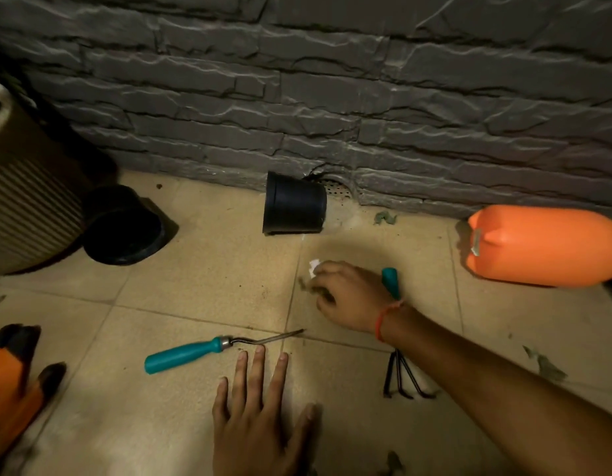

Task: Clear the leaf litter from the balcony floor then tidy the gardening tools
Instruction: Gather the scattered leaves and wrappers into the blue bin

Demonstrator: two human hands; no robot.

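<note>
Right hand: the right hand (pixel 345 297) reaches out past the teal-handled hand rake with black tines (pixel 400 369), which lies partly under the forearm; its grip is curled together over dull green leaf scraps (pixel 306 285) and a crumpled white scrap (pixel 314 266), gathering them off the beige tiled floor (pixel 201 269).
Left hand: the left hand (pixel 260 413) lies flat, fingers spread and straight, holding nothing; I judge it props the body for the reach.
Weeder: the teal-handled metal weeder fork (pixel 208 348) lies just beyond the left fingertips, untouched, so tidying waits.
Remaining litter: more leaf bits (pixel 546 365) lie on the near side of the rake, others (pixel 385 218) by the wall.
Black pot: a tipped black plastic pot (pixel 294 204) lies beyond the rake, against the grey stone wall (pixel 332 97).
Orange container: a rounded orange plastic container (pixel 545 245) lies right of the rake.
</note>
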